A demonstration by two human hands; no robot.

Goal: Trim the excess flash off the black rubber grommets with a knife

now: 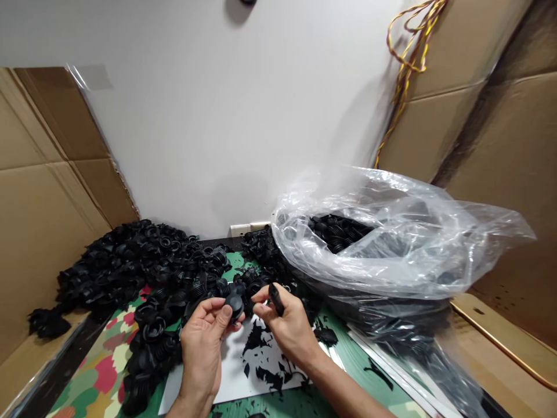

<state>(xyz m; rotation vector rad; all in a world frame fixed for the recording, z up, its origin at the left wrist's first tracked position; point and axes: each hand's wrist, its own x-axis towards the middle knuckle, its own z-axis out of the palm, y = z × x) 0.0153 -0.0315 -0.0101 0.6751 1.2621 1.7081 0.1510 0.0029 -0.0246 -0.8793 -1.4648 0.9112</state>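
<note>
My left hand (202,348) grips a round black ribbed plastic fitting (235,305) between thumb and fingers. My right hand (289,328) pinches a small elongated black piece (275,299) close to that fitting, and the two hands nearly touch. A large heap of similar black fittings (130,261) lies behind and left of my hands. Under my hands is a white sheet (261,363) strewn with black scraps. A clear plastic bag (369,244) full of black fittings stands to the right.
The camouflage-green mat (100,371) covers the bench. Cardboard sheets (491,151) line both sides, and a white wall stands behind. A wall socket (248,229) sits behind the heap. Yellow-brown wires (409,64) hang at upper right. A wooden board (500,337) lies at right.
</note>
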